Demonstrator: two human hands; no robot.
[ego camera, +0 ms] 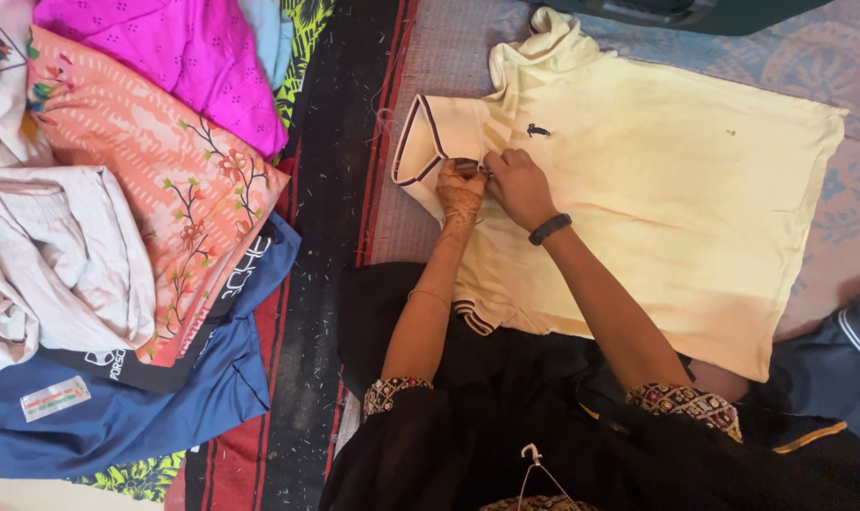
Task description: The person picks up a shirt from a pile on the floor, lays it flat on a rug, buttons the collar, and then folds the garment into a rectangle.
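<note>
Two bare hands meet on a pale yellow short-sleeved polo shirt (pixel 676 189) spread flat on the mat, collar away to the left. Left hand (pixel 460 189), patterned with henna and wearing thin bangles, has its fingers curled down, pinching the shirt fabric just below the sleeve seam. Right hand (pixel 517 185), a black band (pixel 549 228) on its wrist, is closed on the same spot, touching the left; the fingertips are bunched together, so what exactly sits between them is probably only a fold of cloth, hard to tell. The dark-trimmed sleeve (pixel 428 137) lies just beyond the left hand. Left of both hands runs a dark striped woven mat (pixel 326 237). Further left sits a heap of folded clothes: navy blue garment (pixel 127 407), orange floral cloth (pixel 155 161), white garment (pixel 51 255), magenta fabric (pixel 174 47).
</note>
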